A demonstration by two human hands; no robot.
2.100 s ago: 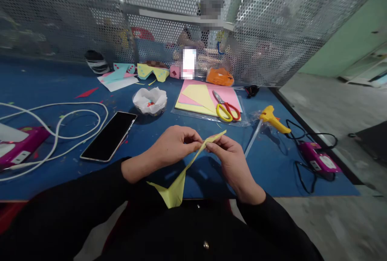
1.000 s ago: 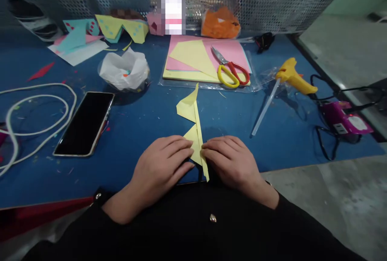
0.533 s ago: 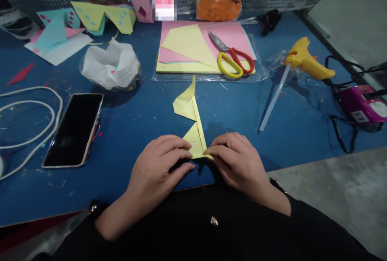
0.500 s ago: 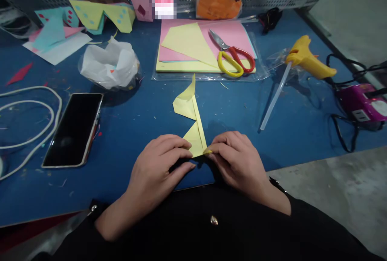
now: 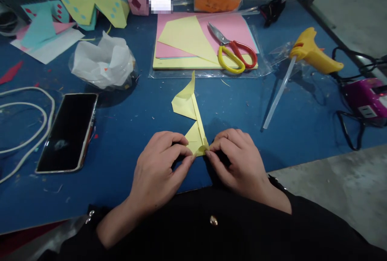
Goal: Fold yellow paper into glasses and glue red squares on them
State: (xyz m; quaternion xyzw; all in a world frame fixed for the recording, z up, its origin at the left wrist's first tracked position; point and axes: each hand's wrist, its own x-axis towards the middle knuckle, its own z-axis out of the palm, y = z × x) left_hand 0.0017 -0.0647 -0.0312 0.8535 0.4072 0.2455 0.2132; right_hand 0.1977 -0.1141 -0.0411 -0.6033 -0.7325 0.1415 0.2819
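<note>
A folded piece of yellow paper [image 5: 194, 130] lies on the blue table in front of me, its curled tip pointing away and a narrow folded strip running down its right edge. My left hand [image 5: 163, 160] pinches the near left corner between thumb and fingers. At the near right corner, my right hand [image 5: 237, 154] grips the paper's end with thumb and forefinger, where a small flap stands bent up. Beyond the paper rest scissors [image 5: 232, 52] with one yellow and one red handle, lying on coloured paper sheets [image 5: 178, 53].
A phone [image 5: 68, 132] and white cable [image 5: 50, 112] lie on the left, behind them a paper-lined bowl [image 5: 102, 61]. Yellow cutout paper [image 5: 81, 9] is at back left. To the right are a yellow glue gun [image 5: 311, 51] with a glue stick and a purple power box [image 5: 364, 98].
The end flap at the near right corner is now bent up and inward over the paper. My left thumb has come onto the paper's near edge. The view has shifted slightly.
</note>
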